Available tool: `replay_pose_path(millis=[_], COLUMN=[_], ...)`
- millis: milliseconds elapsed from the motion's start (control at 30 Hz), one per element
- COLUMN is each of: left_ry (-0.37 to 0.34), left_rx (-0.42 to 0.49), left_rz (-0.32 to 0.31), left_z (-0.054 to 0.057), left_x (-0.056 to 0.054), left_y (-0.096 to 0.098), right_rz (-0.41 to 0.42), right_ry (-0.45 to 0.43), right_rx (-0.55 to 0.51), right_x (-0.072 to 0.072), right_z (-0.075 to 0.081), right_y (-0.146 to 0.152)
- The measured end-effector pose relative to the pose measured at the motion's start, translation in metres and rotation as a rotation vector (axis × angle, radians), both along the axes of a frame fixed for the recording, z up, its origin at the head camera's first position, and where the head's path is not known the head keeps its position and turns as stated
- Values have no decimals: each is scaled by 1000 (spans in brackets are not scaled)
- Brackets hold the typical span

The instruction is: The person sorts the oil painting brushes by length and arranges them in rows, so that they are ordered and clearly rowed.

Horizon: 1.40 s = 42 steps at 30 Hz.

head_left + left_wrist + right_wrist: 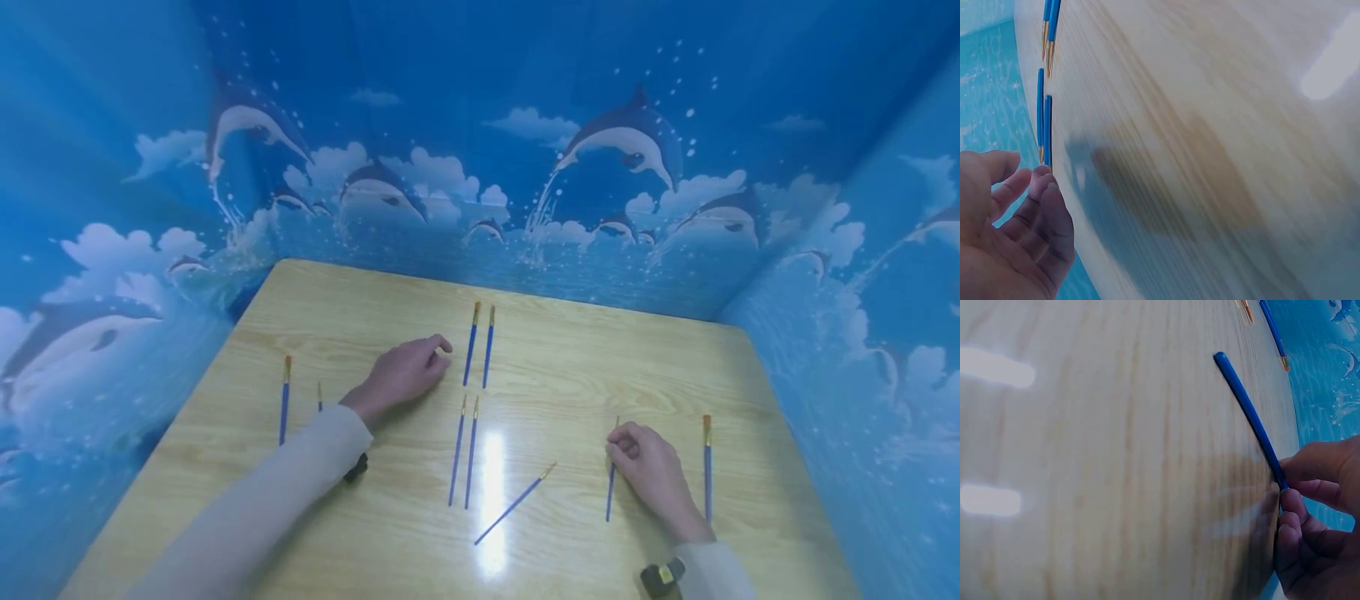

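Note:
My right hand pinches a thin blue paintbrush near its bristle end, low over the right of the table. In the right wrist view that brush's blue handle slants away from the thumb and fingertips. My left hand hovers over the table with loosely bent fingers and nothing in them. Just right of it lie two wider paintbrushes, side by side with bristles pointing away. Nearer me, two thin paintbrushes lie as another pair. One more thin paintbrush lies slantwise between that pair and my right hand.
On the left of the wooden table lie a wide paintbrush and a thin paintbrush, partly covered by my left sleeve. A wide paintbrush lies right of my right hand. Blue dolphin-print curtains surround the table.

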State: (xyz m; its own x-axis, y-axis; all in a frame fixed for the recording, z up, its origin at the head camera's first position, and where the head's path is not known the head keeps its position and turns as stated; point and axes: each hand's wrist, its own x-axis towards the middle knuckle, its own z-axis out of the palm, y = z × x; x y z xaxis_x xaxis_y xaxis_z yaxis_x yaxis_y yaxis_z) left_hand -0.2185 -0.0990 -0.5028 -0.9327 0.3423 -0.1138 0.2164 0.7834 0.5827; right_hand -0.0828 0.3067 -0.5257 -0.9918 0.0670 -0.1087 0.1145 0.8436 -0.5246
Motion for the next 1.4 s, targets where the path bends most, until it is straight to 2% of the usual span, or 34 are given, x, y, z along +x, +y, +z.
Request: replay_pose_path(millis=[400,733,900,1133,1400], left_ry=[-47,-72,-86,-80,-83], left_rx=[-30,-13,-42,-62,-88], left_rz=[71,61,69,35,84], left_z=[12,12,16,20,19], left_x=[19,35,46,62,76], left_y=[-51,-87,-103,-128,-144], right_rz=[6,-5,-26,-58,-56], right_ry=[31,28,-1,-32,-20], right_rx=[7,-10,-33,-39,-29], right_x=[1,1,1,-1,-2], right_z=[5,7,7,3,3], right_y=[-4,-4,-5,-4,-3])
